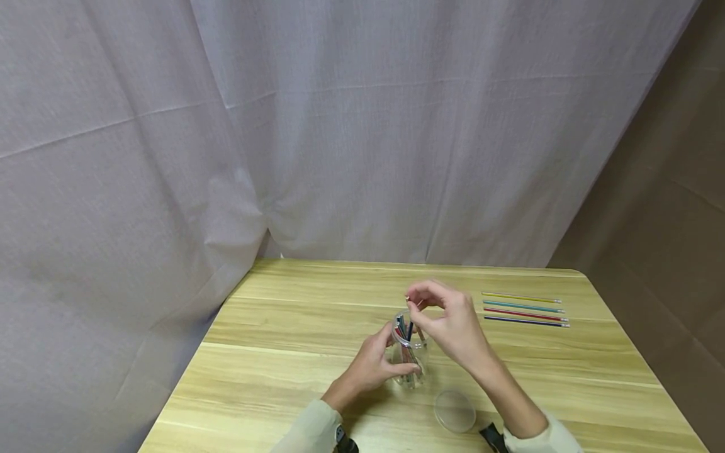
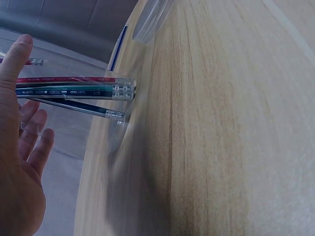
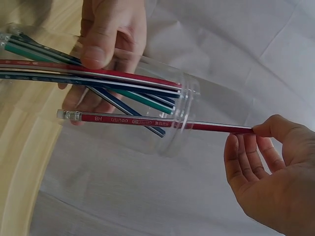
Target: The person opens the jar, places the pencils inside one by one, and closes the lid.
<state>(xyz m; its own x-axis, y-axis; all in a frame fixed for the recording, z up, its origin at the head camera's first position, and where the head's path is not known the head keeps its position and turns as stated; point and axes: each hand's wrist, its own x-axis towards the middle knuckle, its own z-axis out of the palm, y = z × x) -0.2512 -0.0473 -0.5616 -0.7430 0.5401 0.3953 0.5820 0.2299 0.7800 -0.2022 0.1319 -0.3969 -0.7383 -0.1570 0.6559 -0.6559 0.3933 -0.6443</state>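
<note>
My left hand (image 1: 368,363) holds a clear jar (image 3: 167,145) round its side. Several pencils stand in the jar, eraser ends down: a red one (image 3: 133,76), a green one (image 3: 142,102) and dark blue ones (image 3: 119,105). Above the jar's mouth, my right hand (image 1: 447,318) pinches the upper end of another red pencil (image 3: 216,127) between thumb and fingers. That pencil's silver ferrule and white eraser are still inside the jar, apart from its bottom, while its upper part sticks out past the rim.
To the right, a yellow pencil (image 1: 521,297), a teal one (image 1: 523,306), a red one (image 1: 527,314) and a dark blue one (image 1: 527,321) lie in parallel on the wooden table (image 1: 255,377). A clear round lid (image 1: 455,411) lies nearer the front. Grey curtain (image 1: 362,157) hangs behind.
</note>
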